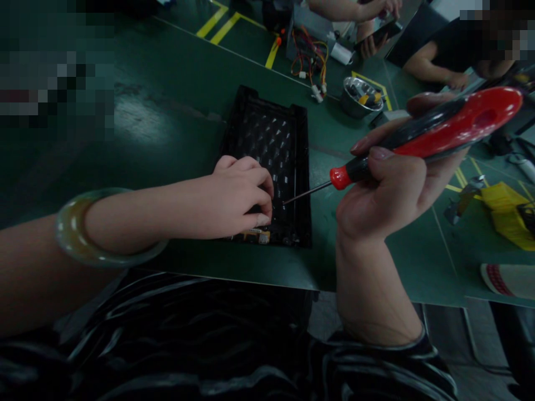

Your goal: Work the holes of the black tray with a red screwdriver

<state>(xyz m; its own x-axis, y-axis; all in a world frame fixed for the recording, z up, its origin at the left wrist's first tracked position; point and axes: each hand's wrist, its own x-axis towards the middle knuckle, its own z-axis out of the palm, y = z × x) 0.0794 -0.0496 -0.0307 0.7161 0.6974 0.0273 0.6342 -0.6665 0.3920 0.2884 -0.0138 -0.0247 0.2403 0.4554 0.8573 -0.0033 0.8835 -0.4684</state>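
Observation:
A black plastic casing [301, 167] with rows of small raised shapes inside lies flat on the green table. My left hand [238, 197], with a jade-like bangle on its wrist, rests over the casing's lower left part. Its fingers curl down and in, and what they pinch, if anything, is hidden. Just below its thumb shows a small circuit board [263, 238] at the casing's near edge. A red and black screwdriver [455, 128] is gripped in my right hand [393, 178]. The screwdriver's thin shaft points left and down, its tip inside the casing near my left fingertips.
Beyond the casing stand a metal bowl [349, 103] of small parts and a grey metal box [311, 33] with coloured cables. Co-workers' hands [371, 44] are at the far side. A yellow bin [504, 209] sits at right. The table's front edge runs close to my body.

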